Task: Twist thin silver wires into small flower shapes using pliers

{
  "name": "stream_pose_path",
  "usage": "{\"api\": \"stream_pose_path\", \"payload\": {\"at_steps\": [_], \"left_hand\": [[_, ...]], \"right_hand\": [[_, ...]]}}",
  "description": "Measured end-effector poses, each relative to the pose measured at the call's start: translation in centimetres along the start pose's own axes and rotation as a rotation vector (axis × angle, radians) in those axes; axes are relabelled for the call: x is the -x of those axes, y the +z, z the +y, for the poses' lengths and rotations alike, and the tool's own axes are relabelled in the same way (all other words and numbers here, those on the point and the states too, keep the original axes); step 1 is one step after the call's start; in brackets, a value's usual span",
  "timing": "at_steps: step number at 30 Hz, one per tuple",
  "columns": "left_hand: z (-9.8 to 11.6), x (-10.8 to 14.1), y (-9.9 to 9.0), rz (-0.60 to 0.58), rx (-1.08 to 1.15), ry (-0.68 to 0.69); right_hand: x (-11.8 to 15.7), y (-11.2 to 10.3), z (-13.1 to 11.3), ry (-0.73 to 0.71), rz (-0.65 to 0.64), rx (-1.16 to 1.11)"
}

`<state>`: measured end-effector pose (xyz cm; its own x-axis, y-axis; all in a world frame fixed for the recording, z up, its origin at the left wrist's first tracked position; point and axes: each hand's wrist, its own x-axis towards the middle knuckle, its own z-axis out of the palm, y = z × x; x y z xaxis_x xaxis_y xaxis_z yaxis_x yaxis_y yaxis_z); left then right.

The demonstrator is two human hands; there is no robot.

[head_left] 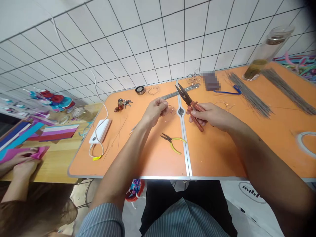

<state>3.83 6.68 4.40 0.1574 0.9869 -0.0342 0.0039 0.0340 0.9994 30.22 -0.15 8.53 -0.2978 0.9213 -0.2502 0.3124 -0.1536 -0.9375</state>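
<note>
My right hand (206, 115) grips long-nose pliers (194, 104) by their red handles, with the dark jaws pointing up and left. My left hand (156, 112) is closed in a pinch on a thin bent wire (170, 113), whose fine loops show beside the fingertips. A gap separates the plier jaws from the wire. Below, on the orange table (158, 161), lie smaller pliers (172, 141) with yellow handles. Behind both hands a bundle of straight metal wires (182, 91) crosses the table seam.
A roll of tape (140, 90), keys (124, 104) and a white power strip (100, 131) are on the left. On the right lie more wire bundles (249, 95), a glass bottle (259, 62) and a white ring (302, 144). Another person's hands (27, 161) hold pink material at far left.
</note>
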Motion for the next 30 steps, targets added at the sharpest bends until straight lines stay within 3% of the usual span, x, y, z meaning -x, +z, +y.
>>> {"api": "stream_pose_path", "payload": {"at_steps": [5,10,24,30], "left_hand": [[-0.3,1.4,-1.6,0.117,0.105,0.095],[-0.7,1.8,-2.1,0.183,0.079,0.188],[-2.2,1.7,-2.7,0.164,0.007,0.367],[-2.2,2.1,-2.3,0.22,-0.082,0.387]], "right_hand": [[0.6,1.2,-0.2,-0.066,-0.152,0.073],[0.5,2.5,0.8,-0.036,-0.235,0.146],[0.4,3.7,1.5,0.092,-0.191,0.343],[0.5,4.0,1.0,0.091,-0.149,0.413]]}}
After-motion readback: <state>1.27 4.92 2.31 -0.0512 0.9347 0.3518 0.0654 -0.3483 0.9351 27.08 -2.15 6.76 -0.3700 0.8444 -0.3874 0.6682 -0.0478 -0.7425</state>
